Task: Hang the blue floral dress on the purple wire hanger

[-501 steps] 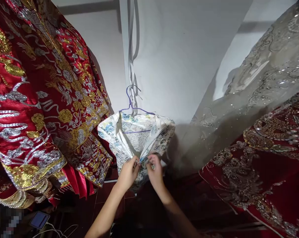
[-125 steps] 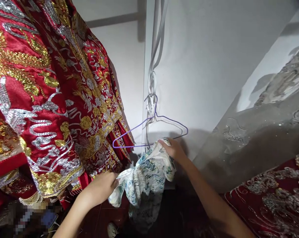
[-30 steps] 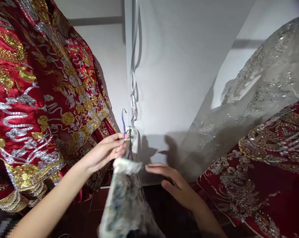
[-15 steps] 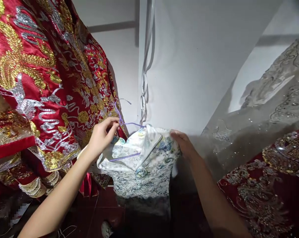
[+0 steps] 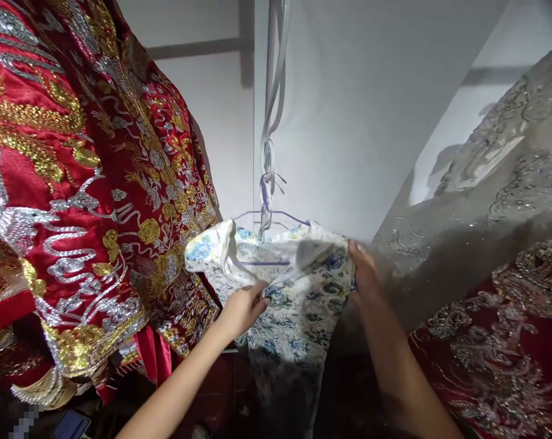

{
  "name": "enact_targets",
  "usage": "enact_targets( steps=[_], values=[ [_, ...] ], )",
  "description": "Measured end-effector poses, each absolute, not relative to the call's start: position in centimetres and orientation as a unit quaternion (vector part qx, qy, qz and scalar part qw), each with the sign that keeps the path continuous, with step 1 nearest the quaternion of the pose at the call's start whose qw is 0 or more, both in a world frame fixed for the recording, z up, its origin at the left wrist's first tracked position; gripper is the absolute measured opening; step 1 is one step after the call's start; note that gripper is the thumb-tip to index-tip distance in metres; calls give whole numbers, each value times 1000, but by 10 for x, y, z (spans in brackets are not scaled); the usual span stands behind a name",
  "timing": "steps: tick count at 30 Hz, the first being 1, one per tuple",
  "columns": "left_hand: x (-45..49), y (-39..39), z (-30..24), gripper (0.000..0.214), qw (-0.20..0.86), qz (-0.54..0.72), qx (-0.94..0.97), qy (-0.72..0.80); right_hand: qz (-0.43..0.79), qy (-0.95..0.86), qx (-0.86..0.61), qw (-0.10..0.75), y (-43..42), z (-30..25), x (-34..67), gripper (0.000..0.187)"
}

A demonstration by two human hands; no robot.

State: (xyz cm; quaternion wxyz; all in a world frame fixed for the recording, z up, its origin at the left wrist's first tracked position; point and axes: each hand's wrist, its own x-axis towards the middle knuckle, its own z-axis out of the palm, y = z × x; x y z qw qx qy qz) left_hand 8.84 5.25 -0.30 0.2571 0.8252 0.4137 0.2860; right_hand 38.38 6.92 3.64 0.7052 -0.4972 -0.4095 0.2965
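Note:
A white dress with a blue floral pattern and a V neckline hangs in front of me, its lower part lost in shadow. Inside its shoulders sits a purple clothes hanger, whose hook is up at a loop of white cord. My left hand pinches the neckline near the point of the V, fingers closed. At the right shoulder edge of the dress, my right hand grips the fabric between thumb and fingers; some of those fingers are hidden behind the cloth.
Red gowns with gold and silver embroidery hang close on the left. On the right are a sheer beaded gown and a dark red beaded one. Behind the dress stands a white wall. A lit phone lies low at left.
The hanger's hook has moved right, from beside the red gown to the cord. My left hand has left the hanger and taken the neckline. The dress now faces me more squarely.

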Motion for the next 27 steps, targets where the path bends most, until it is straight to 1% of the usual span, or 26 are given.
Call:
enact_targets(
  steps=[3, 5, 6, 8, 10, 11, 12, 13, 15, 17, 19, 20, 23, 27],
  values=[
    [97, 51, -36, 21, 288, 281, 808, 430, 347, -369, -498, 704, 65, 24, 384, 54],
    [99, 44, -47, 23, 309, 291, 800, 425, 364, -379, -486, 698, 65, 21, 384, 55],
    [100, 39, -50, 25, 322, 298, 794, 421, 351, -385, -490, 699, 63, 19, 384, 55],
    [99, 30, -51, 27, 351, 310, 778, 419, 257, -366, -533, 718, 57, 8, 382, 52],
    [97, 23, -50, 29, 378, 321, 760, 421, 104, -304, -593, 738, 43, -13, 374, 49],
    [96, 20, -48, 30, 389, 329, 749, 422, 43, -285, -612, 736, 34, -27, 366, 46],
    [96, 17, -47, 30, 404, 341, 737, 422, 8, -283, -623, 729, 24, -41, 355, 41],
    [98, 14, -45, 29, 424, 355, 720, 419, 30, -325, -618, 716, 13, -56, 341, 33],
    [104, 7, -43, 27, 484, 388, 674, 401, 145, -468, -583, 648, -4, -81, 309, 18],
    [113, 0, -41, 27, 552, 420, 616, 373, 223, -562, -541, 584, -14, -96, 278, 17],
    [124, -5, -37, 25, 601, 452, 560, 346, 282, -610, -509, 538, -16, -101, 257, 11],
    [128, -5, -33, 25, 614, 472, 536, 336, 296, -617, -503, 528, -14, -101, 251, 11],
    [132, 6, -10, 33, 607, 544, 486, 316, 273, -607, -524, 531, -4, -98, 253, 24],
    [126, 41, 44, 35, 518, 638, 491, 289, 242, -645, -531, 494, 6, -98, 272, 35]
  ],
)
